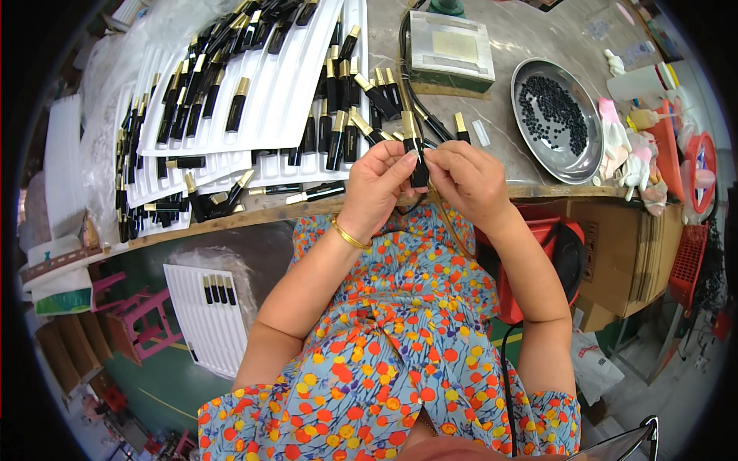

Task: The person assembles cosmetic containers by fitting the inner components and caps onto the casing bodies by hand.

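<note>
A shiny black tube with a gold top (413, 146) is up at the front edge of the grey table (503, 92), pinched in the fingers of the left hand (377, 184). It stands nearly straight up in the picture, with its gold end away from the body. The thumb presses on its black part. The right hand (467, 180) has its fingers curled in, and the tips are right by the tube's side. I cannot tell if they are holding a tiny thing.

Just past the right fingers is a small black stick with a gold end (461, 127), and next to it a little clear white piece (481, 133). Farther out past the fingers sits a grey metal box with a green bottom (452, 54). Off to the right of the fingers is a round, shiny metal dish (561, 163) with lots of tiny black bits (552, 107) in it. Beyond it lie pink and white gloves (615, 146).

To the left of the fingers, many more black and gold tubes (337, 140) lie on and around white plastic trays (265, 104). A gold bracelet (350, 233) circles the left wrist. Below the fingers is a blue dress with red and yellow spots (392, 338).
</note>
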Tool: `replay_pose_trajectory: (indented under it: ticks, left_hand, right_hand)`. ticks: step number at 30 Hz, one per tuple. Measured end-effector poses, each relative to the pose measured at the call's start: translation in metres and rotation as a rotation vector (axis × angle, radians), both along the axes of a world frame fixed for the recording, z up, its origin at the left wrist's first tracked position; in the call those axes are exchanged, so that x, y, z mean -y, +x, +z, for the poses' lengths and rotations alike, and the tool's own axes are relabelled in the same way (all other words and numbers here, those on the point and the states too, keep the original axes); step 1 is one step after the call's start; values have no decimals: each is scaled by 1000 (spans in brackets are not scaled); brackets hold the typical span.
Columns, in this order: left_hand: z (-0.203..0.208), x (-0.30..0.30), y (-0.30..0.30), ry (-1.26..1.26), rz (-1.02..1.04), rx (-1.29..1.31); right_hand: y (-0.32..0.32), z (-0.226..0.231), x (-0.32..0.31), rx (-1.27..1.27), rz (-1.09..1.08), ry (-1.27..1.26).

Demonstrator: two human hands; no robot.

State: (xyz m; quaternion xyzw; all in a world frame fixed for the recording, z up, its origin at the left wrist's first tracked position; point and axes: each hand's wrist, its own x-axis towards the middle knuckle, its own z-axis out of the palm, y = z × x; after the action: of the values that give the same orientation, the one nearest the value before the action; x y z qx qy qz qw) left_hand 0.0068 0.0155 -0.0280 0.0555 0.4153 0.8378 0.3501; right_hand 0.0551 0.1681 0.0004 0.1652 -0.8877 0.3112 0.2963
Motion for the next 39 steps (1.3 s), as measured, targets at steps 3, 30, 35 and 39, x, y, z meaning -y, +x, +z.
replay_pose_trajectory:
  ticks: [3, 30, 35, 39]
  left_hand:
    - [-3, -1, 1, 6, 26, -41]
    - [27, 3, 2, -245, 129, -439]
    - [23, 4, 0, -244, 100, -526]
    - [23, 4, -8, -212, 74, -282]
  right_hand:
    - [1, -2, 1, 7, 0, -6]
    - [12, 13, 6, 158, 65, -315]
    - [17, 12, 9, 189, 43, -261]
    - [14, 17, 3, 273, 106, -375]
